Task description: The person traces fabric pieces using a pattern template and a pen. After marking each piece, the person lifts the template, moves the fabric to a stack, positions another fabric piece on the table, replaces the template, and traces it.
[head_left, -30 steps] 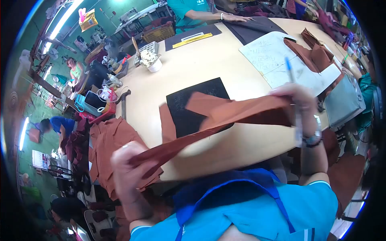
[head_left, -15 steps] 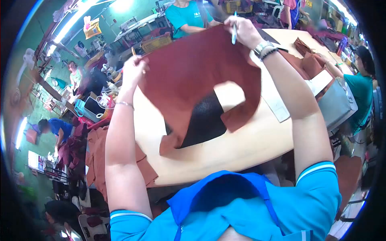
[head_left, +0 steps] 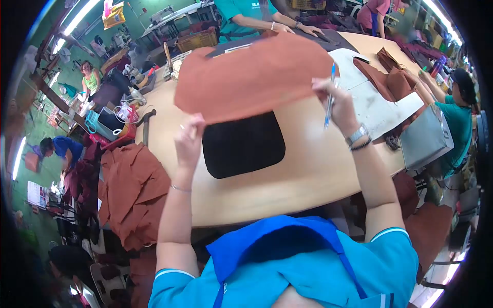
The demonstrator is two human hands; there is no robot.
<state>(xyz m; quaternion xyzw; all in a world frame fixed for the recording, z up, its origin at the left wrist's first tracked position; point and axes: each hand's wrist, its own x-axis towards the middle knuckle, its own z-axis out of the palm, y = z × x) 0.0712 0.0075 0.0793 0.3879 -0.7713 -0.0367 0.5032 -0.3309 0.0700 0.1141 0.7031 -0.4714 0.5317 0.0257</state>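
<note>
A reddish-brown leather piece (head_left: 257,77) is stretched between my hands above the table, its near edge towards me. My left hand (head_left: 189,138) pinches its near left corner. My right hand (head_left: 336,105) is closed on the near right corner and also keeps a blue pen (head_left: 327,114), held upright between the fingers. Beneath the leather, a black panel with rounded corners (head_left: 244,149) lies flat on the pale wooden table (head_left: 303,174); its far edge is hidden by the leather.
Brown leather pieces (head_left: 133,190) are heaped at the left, near a hammer (head_left: 147,126) and a red basket (head_left: 120,138). To the right are a white sheet (head_left: 367,113) and a grey box (head_left: 427,136). A co-worker's hands (head_left: 310,30) rest on dark material across the table.
Both hands have come down and nearer to me. The leather has swung from hanging below my hands to spreading out beyond them, uncovering more of the black panel.
</note>
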